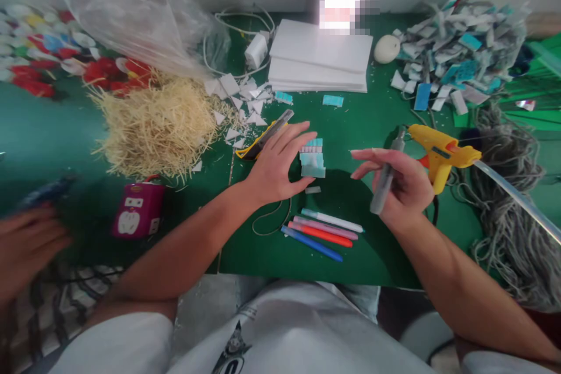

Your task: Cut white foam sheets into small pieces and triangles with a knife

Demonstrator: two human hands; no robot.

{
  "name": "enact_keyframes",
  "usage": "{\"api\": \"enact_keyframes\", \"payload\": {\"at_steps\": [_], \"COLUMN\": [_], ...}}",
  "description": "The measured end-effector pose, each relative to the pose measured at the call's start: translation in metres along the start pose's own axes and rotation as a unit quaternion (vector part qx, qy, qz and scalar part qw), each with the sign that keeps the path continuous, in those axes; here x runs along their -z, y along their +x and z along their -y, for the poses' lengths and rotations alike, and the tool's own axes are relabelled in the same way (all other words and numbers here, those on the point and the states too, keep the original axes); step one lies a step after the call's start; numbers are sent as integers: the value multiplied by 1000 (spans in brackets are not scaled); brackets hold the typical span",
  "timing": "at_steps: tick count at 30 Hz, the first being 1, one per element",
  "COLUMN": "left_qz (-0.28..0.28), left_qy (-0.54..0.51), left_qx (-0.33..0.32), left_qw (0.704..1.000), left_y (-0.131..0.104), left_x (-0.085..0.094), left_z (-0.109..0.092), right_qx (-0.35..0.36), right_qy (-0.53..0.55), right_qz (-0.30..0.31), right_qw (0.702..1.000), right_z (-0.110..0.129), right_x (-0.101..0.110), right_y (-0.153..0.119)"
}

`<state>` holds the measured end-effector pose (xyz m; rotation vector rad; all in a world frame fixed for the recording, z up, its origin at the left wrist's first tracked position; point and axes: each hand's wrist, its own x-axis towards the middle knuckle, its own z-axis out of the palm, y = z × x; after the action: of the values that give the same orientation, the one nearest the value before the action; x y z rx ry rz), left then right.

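Note:
My left hand (280,166) is open beside a short row of small light-blue and white pieces (312,159), with thumb and fingers apart around its left side. Whether the fingertips touch the pieces is unclear. A grey pen-like tool (387,178) lies across my right hand (405,184), which holds it with the forefinger stretched to the left. Below the row lies a small pale strip (312,190). Nearer to me are several markers (324,234), white, pink, red and blue. A yellow-edged cutter (263,137) lies just behind my left hand.
A yellow glue gun (440,155) and grey yarn (512,187) are at right, white sheets (319,61) at the back. Straw (158,125) and a magenta power socket (139,210) lie left. Another person's hand (30,239) is at the far left.

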<state>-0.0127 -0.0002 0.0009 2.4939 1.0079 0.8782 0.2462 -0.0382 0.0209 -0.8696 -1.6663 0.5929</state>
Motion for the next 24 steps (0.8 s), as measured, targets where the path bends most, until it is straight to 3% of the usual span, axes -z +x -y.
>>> {"api": "enact_keyframes", "payload": {"at_steps": [2,7,12,17,24], "left_qz": [34,100,110,105,105], "left_qy": [-14,-53,-63,-67,-69], "left_qx": [16,44,61,64,64], "left_qw": [999,993,990,990,990], "left_y": [1,3,6,7,8], "left_x": [-2,-5,-4,-4,-5], "left_z": [8,12,6,5,5], "right_qx": [-1,-123,-183,-245,-282], "right_qy": [54,115,42,59,30], "right_qz": [-47,19,16,-14,12], "right_qw": [997,986,982,968,959], "right_z": [-2,-3,1,-1,-1], "right_x": [-5,-8,-8,-11,-14], "right_y": [0,1,5,8,11]}}
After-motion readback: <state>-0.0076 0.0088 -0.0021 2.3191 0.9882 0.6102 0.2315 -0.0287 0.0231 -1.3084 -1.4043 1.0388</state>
